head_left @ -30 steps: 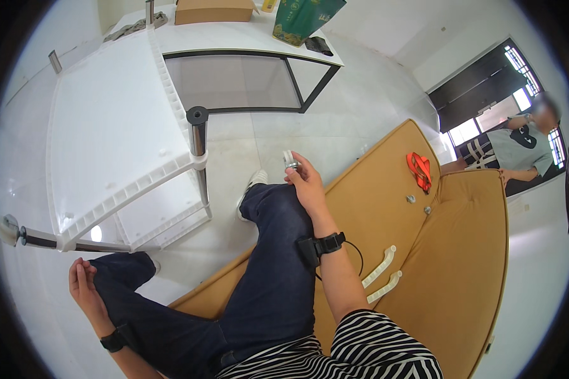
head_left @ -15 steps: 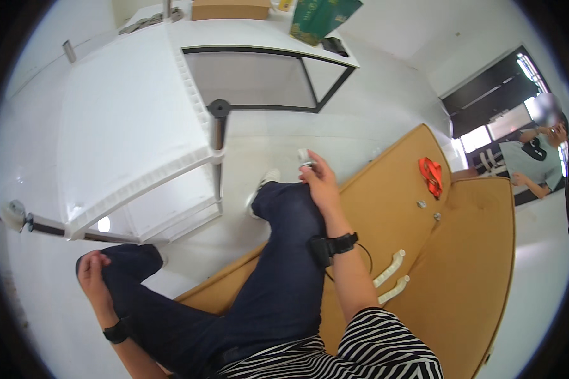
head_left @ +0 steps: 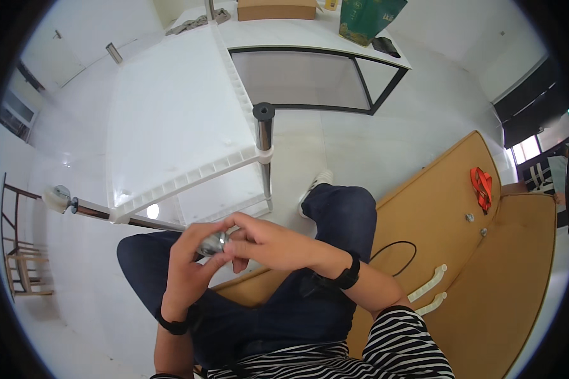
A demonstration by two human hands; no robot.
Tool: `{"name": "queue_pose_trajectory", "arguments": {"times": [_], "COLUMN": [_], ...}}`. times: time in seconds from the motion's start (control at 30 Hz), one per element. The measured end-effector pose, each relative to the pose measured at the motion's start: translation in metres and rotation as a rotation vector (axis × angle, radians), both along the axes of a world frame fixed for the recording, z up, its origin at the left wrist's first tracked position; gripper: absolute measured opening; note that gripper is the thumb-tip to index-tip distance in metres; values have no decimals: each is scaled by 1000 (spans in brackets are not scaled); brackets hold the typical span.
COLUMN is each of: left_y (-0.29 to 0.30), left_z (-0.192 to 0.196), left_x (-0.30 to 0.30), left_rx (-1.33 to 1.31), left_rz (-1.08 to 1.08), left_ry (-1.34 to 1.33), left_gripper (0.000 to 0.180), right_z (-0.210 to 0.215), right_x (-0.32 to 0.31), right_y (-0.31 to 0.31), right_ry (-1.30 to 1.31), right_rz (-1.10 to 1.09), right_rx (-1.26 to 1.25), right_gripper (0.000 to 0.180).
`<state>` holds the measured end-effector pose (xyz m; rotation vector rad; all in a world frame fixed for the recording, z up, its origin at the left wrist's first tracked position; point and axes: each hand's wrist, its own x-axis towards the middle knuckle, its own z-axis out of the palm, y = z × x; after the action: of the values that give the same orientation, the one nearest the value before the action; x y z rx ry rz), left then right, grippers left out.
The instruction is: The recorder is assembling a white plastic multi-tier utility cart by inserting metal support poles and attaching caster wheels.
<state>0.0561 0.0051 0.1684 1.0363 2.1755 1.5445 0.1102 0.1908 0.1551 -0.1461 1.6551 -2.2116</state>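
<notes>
Both my hands meet over my lap around a small rounded silver caster (head_left: pixel 214 244). My left hand (head_left: pixel 193 259) is closed round it from the left. My right hand (head_left: pixel 262 243) pinches its right side; fingers cover part of it. Just beyond my hands a white shelf rack (head_left: pixel 171 126) lies on its side. A similar caster (head_left: pixel 58 199) with a silver cover sits at the end of one of its poles. Another pole (head_left: pixel 265 129) points up and ends in a black cap with a hole.
I sit on a tan sofa (head_left: pixel 423 208). On it lie a red strap (head_left: pixel 481 189), two small silver pieces (head_left: pixel 470 217), two curved white plastic parts (head_left: pixel 430 284) and a black cable (head_left: pixel 411 243). Behind stands a white table (head_left: pixel 284 35) with a cardboard box (head_left: pixel 277 9) and green bag (head_left: pixel 368 22).
My right hand has brought the caster left and nearer from above my right knee. My left hand has left my left knee and now grips it too. The view has turned left.
</notes>
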Motion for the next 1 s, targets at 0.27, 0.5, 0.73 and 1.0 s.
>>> {"name": "queue_pose_trajectory", "arguments": {"times": [0.27,0.5,0.73,1.0], "left_y": [2,-24,-55,-151], "left_z": [61,82,101,111], "left_x": [-26,-45,-34,12], "left_rx": [-96,-329,-454,-785], "left_rz": [264,101,163,364], "left_ry": [271,363,308,110], "left_gripper": [41,53,41,34], "right_z": [64,74,73,43], "right_x": [-21,-46,-59,-71], "right_y": [43,84,82,82], "right_ry": [413,714,460,464], "right_rz": [-397,-817,-458,-492], "right_rx": [445,618,461,245], "right_gripper": [22,26,34,28]}}
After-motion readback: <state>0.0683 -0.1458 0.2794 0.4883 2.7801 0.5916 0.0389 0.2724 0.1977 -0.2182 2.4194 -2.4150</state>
